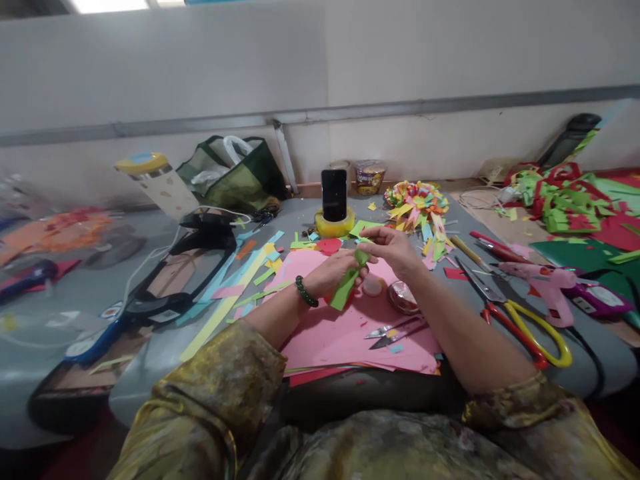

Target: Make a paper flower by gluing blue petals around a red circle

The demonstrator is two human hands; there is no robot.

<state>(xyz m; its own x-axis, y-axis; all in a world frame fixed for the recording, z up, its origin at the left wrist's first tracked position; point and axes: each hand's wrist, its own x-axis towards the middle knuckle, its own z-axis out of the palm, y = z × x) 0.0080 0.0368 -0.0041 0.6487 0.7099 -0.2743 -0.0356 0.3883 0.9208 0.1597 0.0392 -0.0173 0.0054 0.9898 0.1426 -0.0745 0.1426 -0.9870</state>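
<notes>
My left hand [336, 275], with a beaded bracelet at the wrist, is closed on a green paper strip [343, 288] whose end hangs toward me. The fingers of my right hand [395, 251] are pinched at the strip's upper end, close to my left fingertips. Both hands are above a stack of pink paper [320, 340]. On that stack lie a pair of thread snips [393, 331], a shiny round roll [403, 297] and a small pale disc [371, 287]. Something red shows partly behind the strip.
A phone [334, 195] stands in a yellow tape roll [334, 225]. Colourful paper strips [417, 203] are heaped behind my right hand. At right lie large scissors [525, 327] and a pink glue gun [550, 287]. Left are loose paper strips [235, 293], a black frame [205, 267] and a green bag [240, 177].
</notes>
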